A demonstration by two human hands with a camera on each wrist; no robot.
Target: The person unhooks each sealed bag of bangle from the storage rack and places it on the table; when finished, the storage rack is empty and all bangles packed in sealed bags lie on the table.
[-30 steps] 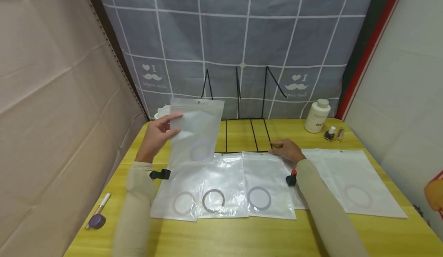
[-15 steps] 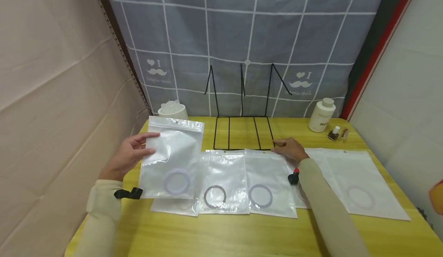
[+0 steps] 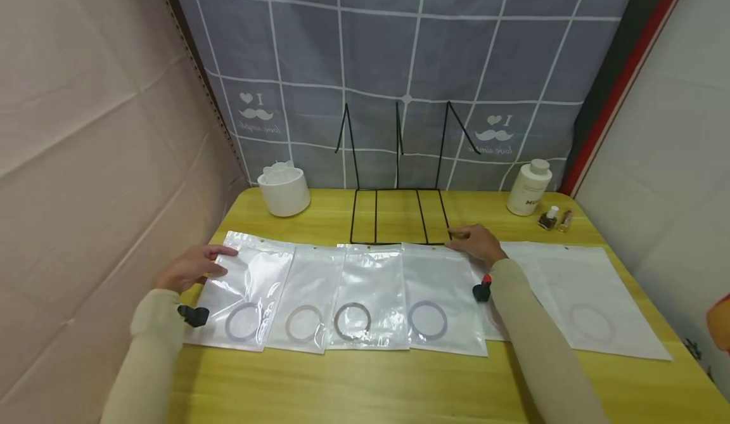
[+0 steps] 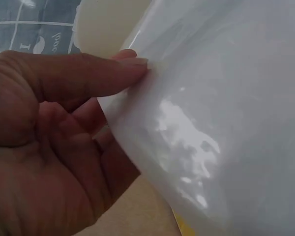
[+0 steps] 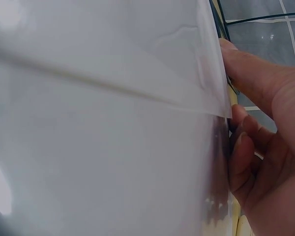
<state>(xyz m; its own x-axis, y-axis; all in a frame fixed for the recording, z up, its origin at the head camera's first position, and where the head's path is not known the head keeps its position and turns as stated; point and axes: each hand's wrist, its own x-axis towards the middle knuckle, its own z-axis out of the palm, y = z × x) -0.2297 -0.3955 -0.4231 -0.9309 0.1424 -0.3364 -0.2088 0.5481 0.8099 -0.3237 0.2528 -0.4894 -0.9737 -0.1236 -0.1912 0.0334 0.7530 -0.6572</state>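
My left hand pinches the left edge of a clear-fronted zip bag with a pale ring in it. That bag lies at the left end of a row and slightly overlaps the neighbouring bag. Thumb and fingers are on opposite faces of the plastic in the left wrist view. My right hand holds the front right corner of a black wire rack, its fingers curled beside the bags' top edges. A dark ring and a lilac ring show through the middle bags.
A white pot stands at the back left. A white bottle, a nail polish bottle and a small glass vial stand at the back right. More white bags lie past my right arm on the yellow table.
My left hand has carried the zip bag down and left from above the row, and it now lies on the table at the left end. The right hand has stayed at the rack corner.
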